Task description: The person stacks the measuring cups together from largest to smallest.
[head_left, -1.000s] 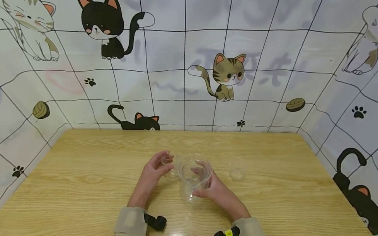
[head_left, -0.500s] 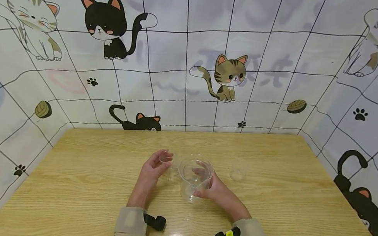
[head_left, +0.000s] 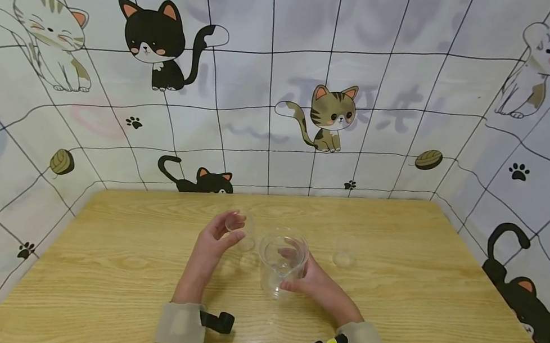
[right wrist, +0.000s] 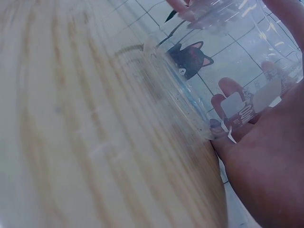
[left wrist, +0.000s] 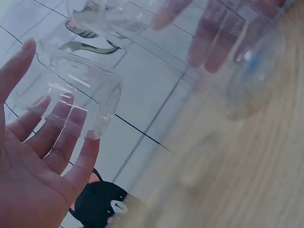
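Thumb and fingers of my left hand [head_left: 212,242] hold a small clear beaker [head_left: 246,238]. In the left wrist view this small beaker lies tilted across the fingers, its inside bare. My right hand [head_left: 314,281] grips a large clear beaker [head_left: 270,278] round its right side. White printed markings show on the large beaker [right wrist: 249,102] in the right wrist view. Seen from the head, it stands upright with its round mouth up, and no contents can be made out. The two beakers are side by side with a narrow gap between them.
Another small clear vessel [head_left: 345,254] stands on the wooden table [head_left: 390,320], to the right of the large beaker. Behind the table and at both sides hangs a white gridded cloth [head_left: 245,77] with printed cats.
My left hand has moved left and slightly away from me with the small beaker, widening the gap to the large one. My right hand keeps its grip almost in the same place.
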Motion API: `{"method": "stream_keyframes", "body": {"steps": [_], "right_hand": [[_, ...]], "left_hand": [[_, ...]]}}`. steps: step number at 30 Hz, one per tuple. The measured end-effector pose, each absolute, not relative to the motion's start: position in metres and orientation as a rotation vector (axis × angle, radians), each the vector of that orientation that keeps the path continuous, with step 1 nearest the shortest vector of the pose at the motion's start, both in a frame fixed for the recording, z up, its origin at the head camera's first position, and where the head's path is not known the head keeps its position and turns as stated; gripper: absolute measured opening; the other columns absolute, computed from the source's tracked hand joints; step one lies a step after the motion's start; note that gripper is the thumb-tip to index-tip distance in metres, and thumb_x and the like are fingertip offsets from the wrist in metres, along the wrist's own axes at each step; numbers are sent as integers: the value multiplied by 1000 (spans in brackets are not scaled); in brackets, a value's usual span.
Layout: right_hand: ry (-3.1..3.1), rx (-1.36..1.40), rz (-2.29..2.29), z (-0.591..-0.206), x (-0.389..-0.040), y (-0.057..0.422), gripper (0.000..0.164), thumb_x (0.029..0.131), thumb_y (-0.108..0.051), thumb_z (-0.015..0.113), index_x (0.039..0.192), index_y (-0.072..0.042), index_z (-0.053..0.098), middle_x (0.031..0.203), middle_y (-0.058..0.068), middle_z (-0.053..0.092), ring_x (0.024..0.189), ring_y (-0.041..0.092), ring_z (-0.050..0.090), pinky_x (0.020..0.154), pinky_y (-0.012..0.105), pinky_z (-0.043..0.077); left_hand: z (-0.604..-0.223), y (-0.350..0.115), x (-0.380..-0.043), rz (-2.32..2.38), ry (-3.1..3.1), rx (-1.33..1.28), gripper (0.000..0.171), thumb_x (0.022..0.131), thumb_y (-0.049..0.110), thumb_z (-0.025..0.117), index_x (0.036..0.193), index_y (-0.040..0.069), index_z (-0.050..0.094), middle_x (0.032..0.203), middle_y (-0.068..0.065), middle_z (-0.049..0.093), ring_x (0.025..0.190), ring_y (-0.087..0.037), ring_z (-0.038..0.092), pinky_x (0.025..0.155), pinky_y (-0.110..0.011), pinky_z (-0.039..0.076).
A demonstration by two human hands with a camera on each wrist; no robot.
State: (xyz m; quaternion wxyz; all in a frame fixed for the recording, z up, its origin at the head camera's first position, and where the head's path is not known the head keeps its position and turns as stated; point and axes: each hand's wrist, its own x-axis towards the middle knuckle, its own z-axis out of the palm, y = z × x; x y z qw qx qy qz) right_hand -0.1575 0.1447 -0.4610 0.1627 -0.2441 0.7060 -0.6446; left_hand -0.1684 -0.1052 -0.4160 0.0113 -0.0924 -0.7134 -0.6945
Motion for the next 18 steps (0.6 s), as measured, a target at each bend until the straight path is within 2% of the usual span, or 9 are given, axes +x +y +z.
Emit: {"method": "stream_keyframes", "body": {"steps": [4,7,12,18], "right_hand": [[2028,-696,-1831,-464,-157,145,83,74,-10,72,137,-29,20,139,10,32,129,25,26,97,48,29],[2027,-691,-1839,-464,-157,144,83,74,-8,71,137,-28,21,139,10,33,129,25,27,98,48,29],[2003,-667,-1860,-462,-157,144,84,74,-4,70,137,-29,21,139,9,32,129,24,26,98,46,29],[1991,-653,-1857,-461,-157,143,83,75,-4,70,137,-28,20,140,11,30,130,25,25,94,42,35]], "left_hand": [[-411,-105,-170,-2142,-2224,-306,50,80,25,67,126,22,47,118,-1,56,114,-12,46,92,-37,39],[-402,-103,-168,-2139,-2211,-343,51,79,25,68,126,22,47,118,-2,55,115,-12,46,92,-36,39],[-383,-99,-159,-2160,-2184,-374,51,81,21,66,128,17,45,121,-3,53,115,-15,46,93,-36,39],[-373,-95,-153,-2184,-2136,-407,53,83,18,64,130,10,42,124,-8,51,116,-20,45,94,-38,36]]}}
